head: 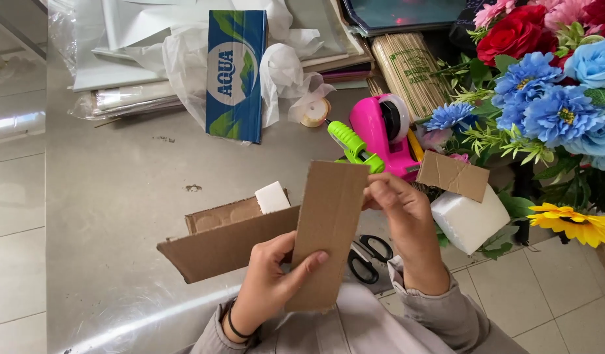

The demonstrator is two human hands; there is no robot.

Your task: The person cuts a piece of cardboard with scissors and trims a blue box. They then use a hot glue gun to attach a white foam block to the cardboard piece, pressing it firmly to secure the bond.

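Note:
A tall brown cardboard strip [327, 223] stands upright in front of me, held in both hands. My left hand [274, 280] grips its lower part, thumb across the front. My right hand [407, 219] pinches its upper right edge. A wider folded cardboard piece [224, 246] juts out to the left behind the strip, touching my left hand. A small white foam block [272, 196] rests just behind that piece.
Black scissors [368, 255], a green glue gun [352, 145], a pink tape dispenser [384, 131], a white foam block [469, 219] with a cardboard scrap [453, 175], a blue carton piece [235, 72], plastic sheets [138, 46], skewers [407, 69] and artificial flowers [545, 98] surround the grey table [112, 196].

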